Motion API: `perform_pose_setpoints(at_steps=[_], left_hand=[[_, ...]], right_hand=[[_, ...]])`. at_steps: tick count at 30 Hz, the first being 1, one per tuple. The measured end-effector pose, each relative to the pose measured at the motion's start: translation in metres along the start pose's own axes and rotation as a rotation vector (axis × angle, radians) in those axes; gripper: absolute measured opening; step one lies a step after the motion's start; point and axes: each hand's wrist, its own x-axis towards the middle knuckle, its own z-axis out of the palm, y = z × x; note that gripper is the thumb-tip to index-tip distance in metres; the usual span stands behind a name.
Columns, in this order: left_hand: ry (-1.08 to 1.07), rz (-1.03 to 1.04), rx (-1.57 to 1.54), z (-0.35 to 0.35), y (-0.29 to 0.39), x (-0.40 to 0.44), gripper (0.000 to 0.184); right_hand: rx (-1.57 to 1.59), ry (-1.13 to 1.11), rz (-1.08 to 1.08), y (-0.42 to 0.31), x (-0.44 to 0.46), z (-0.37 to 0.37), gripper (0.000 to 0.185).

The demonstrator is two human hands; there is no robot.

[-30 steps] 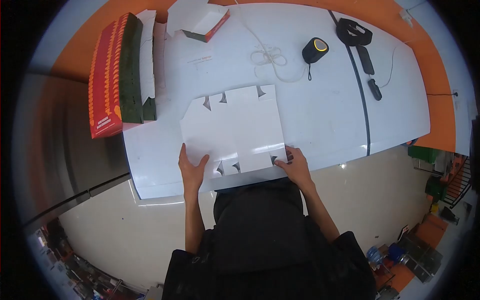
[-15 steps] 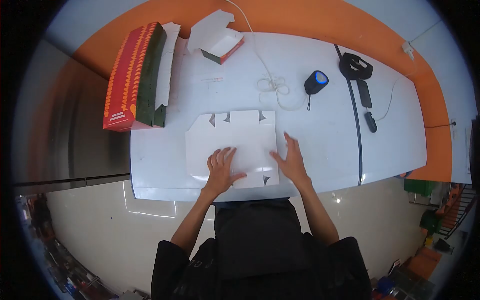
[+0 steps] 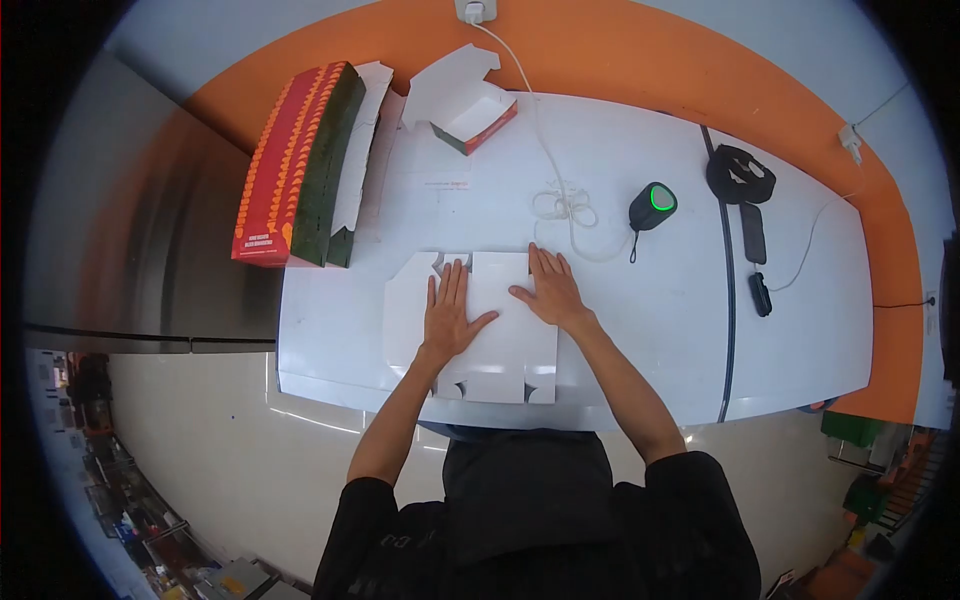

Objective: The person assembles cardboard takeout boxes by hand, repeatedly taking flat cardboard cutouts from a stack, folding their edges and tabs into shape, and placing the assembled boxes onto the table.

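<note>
A flat white cardboard sheet [image 3: 495,350] with notched edges lies on the white table [image 3: 640,330] in front of me. My left hand [image 3: 452,318] rests flat on its left part, fingers pointing to the far edge and thumb out to the right. My right hand [image 3: 552,288] lies on the sheet's far right corner, fingers stretched and thumb apart. Neither hand grips anything. An open box [image 3: 475,115], white inside with a red and green outside, stands beyond the sheet near the wall.
A stack of red and green cardboard [image 3: 300,165] leans at the back left. A coiled white cable [image 3: 565,205], a round black speaker [image 3: 652,206], a black strap roll [image 3: 740,175] and a phone [image 3: 752,233] lie further right.
Both hands have moved from the sheet's near side toward its far edge and now lie flat on it. The camera view has shifted, and the speaker's light ring went from yellow to blue to green.
</note>
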Motion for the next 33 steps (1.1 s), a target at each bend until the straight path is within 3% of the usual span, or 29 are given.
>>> perform_pose_setpoints(at_steps=[7, 10, 13, 15, 17, 21, 24, 29, 32, 33], left_hand=[[0.002, 0.005, 0.001, 0.002, 0.002, 0.001, 0.105], [0.018, 0.025, -0.103, 0.002, -0.004, -0.002, 0.1], [0.265, -0.076, -0.321, -0.016, -0.009, -0.031, 0.094], [0.42, -0.319, -0.302, -0.032, -0.011, -0.065, 0.091], [0.462, -0.623, -0.192, -0.035, -0.029, -0.105, 0.086], [0.18, -0.654, -0.601, -0.037, -0.053, -0.148, 0.086], [0.128, -0.607, -0.438, -0.047, -0.043, -0.145, 0.088], [0.252, -0.562, -0.543, -0.081, -0.037, -0.145, 0.075], [0.343, -0.684, -0.702, -0.097, -0.037, -0.147, 0.063], [0.367, -0.748, -0.763, -0.1, -0.041, -0.148, 0.059]], right_hand=[[0.04, -0.271, 0.195, -0.014, 0.034, -0.033, 0.08], [0.0, 0.039, 0.133, -0.013, 0.02, -0.014, 0.083], [0.142, 0.255, 0.2, -0.024, -0.017, -0.035, 0.089], [0.32, 0.214, 0.38, -0.026, -0.061, -0.051, 0.091], [0.29, 0.004, 0.558, -0.021, -0.117, -0.042, 0.089], [0.607, -0.126, 0.584, -0.049, -0.178, -0.028, 0.09], [0.567, -0.059, 0.55, -0.08, -0.186, -0.021, 0.087], [0.303, 0.083, 0.407, -0.114, -0.183, -0.037, 0.085], [0.638, 0.115, 0.585, -0.133, -0.173, -0.056, 0.081], [0.461, 0.19, 0.587, -0.133, -0.177, -0.047, 0.077]])
